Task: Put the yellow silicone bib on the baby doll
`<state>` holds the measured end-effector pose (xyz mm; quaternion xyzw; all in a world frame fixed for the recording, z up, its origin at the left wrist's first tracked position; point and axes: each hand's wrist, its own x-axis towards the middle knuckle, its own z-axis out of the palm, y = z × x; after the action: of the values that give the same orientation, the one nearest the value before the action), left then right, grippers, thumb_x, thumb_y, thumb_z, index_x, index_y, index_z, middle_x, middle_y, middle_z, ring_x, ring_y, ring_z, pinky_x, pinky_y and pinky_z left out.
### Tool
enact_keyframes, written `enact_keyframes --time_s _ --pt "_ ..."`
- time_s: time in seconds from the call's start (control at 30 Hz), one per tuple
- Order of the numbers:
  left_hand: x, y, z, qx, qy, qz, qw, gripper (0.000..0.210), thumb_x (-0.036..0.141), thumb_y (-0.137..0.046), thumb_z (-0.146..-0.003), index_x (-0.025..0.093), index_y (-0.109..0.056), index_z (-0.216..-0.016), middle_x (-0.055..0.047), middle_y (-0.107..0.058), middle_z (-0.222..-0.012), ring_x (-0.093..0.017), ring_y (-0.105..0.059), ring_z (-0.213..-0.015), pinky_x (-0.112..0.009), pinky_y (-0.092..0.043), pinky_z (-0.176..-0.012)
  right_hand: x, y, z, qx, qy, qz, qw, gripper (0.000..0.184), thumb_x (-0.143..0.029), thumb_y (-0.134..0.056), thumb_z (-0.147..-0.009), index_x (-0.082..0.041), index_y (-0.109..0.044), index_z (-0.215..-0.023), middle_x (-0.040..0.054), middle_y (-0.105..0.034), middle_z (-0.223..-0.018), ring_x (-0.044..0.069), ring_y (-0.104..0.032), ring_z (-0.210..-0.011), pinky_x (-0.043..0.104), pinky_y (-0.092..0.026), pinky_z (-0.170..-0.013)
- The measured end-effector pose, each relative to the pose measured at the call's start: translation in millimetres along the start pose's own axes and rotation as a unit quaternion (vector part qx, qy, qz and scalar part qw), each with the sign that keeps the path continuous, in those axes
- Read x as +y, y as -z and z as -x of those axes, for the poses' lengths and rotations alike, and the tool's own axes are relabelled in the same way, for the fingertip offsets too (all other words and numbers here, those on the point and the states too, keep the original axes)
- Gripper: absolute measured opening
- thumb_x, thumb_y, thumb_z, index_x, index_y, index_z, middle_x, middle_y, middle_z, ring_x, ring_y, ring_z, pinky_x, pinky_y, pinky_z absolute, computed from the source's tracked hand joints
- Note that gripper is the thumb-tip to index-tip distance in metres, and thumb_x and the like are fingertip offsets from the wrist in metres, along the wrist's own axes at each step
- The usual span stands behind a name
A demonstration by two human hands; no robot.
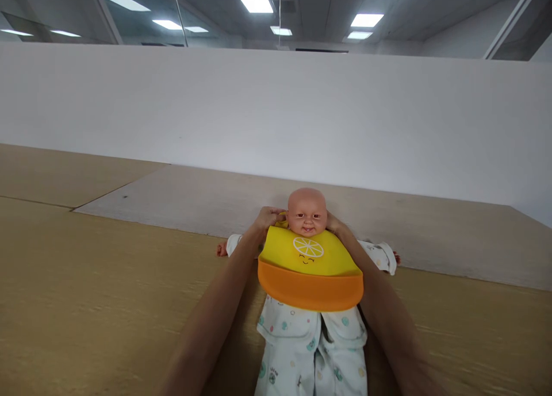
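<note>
A baby doll (307,209) lies on its back, dressed in a white printed outfit (293,350). Over its chest spreads a yellow bib (280,249) with a lemon-slice print and an orange catch pocket (310,287). At the left of the doll's neck, my left hand (268,218) pinches a yellow neck strap of the bib (282,219). My right hand (334,222) reaches behind the other side of the doll's head; its fingers are mostly hidden there. The doll's arms stretch out sideways past my forearms.
The doll lies on a wood-toned surface (107,304) with a paler grey strip (194,195) behind. A white wall (276,108) rises beyond, with glass panels (224,16) above it reflecting ceiling lights.
</note>
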<state>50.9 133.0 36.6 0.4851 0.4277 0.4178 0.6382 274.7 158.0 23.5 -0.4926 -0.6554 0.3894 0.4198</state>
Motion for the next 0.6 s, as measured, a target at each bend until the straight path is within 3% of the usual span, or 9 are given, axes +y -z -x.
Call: enact_keyframes --time_s 0.2,0.4,0.6 --pt "4 4.6 -2 -0.022 0.009 0.028 0.999 0.035 0.024 -0.081 -0.047 0.010 -0.074 -0.078 -0.007 -0.069 -0.061 -0.019 -0.063 -0.052 -0.029 -0.047 -0.052 -1 3 1 -0.004 0.001 -0.002 1.000 0.035 -0.037 -0.053 -0.092 -0.014 -0.056 -0.119 0.0083 -0.057 -0.119 0.019 -0.058 -0.103 0.039 -0.051 -0.089" --pt "0 7.6 -4 -0.005 0.005 0.030 1.000 0.035 0.030 -0.083 -0.048 0.010 -0.072 -0.074 -0.007 -0.068 -0.061 -0.017 -0.061 -0.050 -0.027 -0.046 -0.050 0 4 2 -0.005 -0.008 0.005 1.000 0.035 -0.037 -0.054 -0.092 -0.014 -0.056 -0.119 0.0082 -0.057 -0.119 0.020 -0.058 -0.104 0.040 -0.051 -0.089" --pt "-4 12.3 -4 -0.031 0.013 0.023 0.999 0.035 0.020 -0.078 -0.047 0.011 -0.073 -0.081 -0.006 -0.070 -0.065 -0.018 -0.063 -0.052 -0.028 -0.046 -0.052 2 -3 -10 0.006 -0.019 0.020 1.000 0.032 -0.038 -0.052 -0.093 -0.014 -0.060 -0.113 0.0083 -0.060 -0.117 0.019 -0.059 -0.105 0.040 -0.049 -0.093"
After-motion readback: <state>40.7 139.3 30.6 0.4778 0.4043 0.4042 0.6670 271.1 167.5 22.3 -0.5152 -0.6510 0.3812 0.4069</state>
